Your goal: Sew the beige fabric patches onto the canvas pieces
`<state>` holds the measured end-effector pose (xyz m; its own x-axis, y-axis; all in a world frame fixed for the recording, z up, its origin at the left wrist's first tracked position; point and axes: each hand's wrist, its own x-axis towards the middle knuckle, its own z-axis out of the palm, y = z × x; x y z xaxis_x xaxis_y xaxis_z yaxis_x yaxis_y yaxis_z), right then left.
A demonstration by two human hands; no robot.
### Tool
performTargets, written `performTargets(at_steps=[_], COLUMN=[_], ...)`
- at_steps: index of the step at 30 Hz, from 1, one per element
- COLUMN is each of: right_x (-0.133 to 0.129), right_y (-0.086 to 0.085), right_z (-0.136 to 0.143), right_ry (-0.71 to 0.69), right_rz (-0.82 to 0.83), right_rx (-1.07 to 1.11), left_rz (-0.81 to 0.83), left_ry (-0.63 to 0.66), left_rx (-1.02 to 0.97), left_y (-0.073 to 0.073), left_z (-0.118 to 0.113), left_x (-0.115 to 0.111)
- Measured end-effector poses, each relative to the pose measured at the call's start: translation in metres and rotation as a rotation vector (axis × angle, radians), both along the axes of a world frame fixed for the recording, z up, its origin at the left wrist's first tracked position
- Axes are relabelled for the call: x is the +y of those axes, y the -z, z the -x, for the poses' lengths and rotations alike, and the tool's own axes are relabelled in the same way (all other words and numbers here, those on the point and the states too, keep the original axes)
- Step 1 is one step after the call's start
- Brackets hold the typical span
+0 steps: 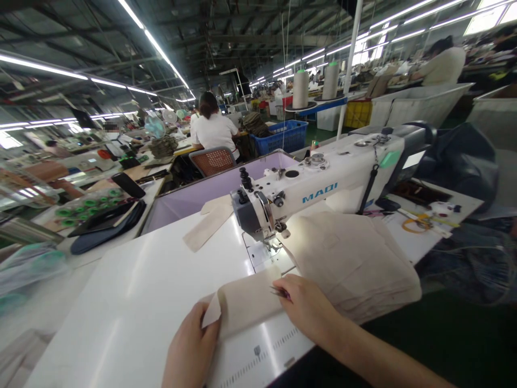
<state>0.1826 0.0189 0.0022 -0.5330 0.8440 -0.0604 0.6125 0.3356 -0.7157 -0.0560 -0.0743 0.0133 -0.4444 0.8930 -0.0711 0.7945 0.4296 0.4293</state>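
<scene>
My left hand (193, 345) grips the left end of a beige fabric piece (246, 302), whose corner folds up over the fingers. My right hand (302, 304) is closed around small thread snips (278, 292); their pointed blades lie over the right end of that piece. Just beyond is the needle area of a white sewing machine (323, 183). Right of the needle, a stack of larger beige fabric panels (355, 264) lies partly under the machine arm. A narrow beige strip (210, 223) rests on the table left of the machine head.
The white table (133, 302) has a printed ruler along its front edge. Yellow-handled scissors (416, 222) lie at the right. Behind are a lilac bin (181, 202), a blue crate (283, 137) and thread cones (300, 89). A person in white (214, 129) sits farther back.
</scene>
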Motion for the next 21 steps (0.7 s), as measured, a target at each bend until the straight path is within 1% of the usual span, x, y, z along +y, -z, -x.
performTargets(at_steps=[3,5,7,9,11,13,16,21], right_x=[0.000,-0.001,-0.002,-0.004,-0.004,-0.004,-0.002,-0.002], right_y=[-0.002,0.000,0.004,0.011,0.019,0.026,0.032,0.031], right_z=[0.001,0.002,0.002,0.002,0.001,0.000,-0.001,-0.001], right_ry=[-0.005,-0.015,-0.029,-0.049,-0.077,-0.102,-0.110,-0.109], right_rz=[0.002,-0.022,-0.091,-0.197,-0.299,-0.352,-0.364,-0.367], right_rx=[-0.023,-0.058,-0.119,-0.177,-0.168,-0.156,-0.165,-0.193], left_rz=[-0.006,-0.025,-0.062,-0.089,-0.084,-0.066,-0.061,-0.063], left_ry=[-0.003,-0.029,-0.073,-0.120,-0.146,-0.147,-0.133,-0.125], left_rx=[-0.016,-0.043,-0.078,-0.079,-0.037,-0.010,-0.022,-0.018], left_y=[0.001,-0.001,-0.004,-0.006,-0.007,-0.006,-0.003,-0.001], left_z=[0.000,-0.002,-0.005,-0.007,-0.006,-0.005,-0.004,-0.002], left_x=[0.001,0.001,0.002,0.002,0.002,0.001,0.000,0.000])
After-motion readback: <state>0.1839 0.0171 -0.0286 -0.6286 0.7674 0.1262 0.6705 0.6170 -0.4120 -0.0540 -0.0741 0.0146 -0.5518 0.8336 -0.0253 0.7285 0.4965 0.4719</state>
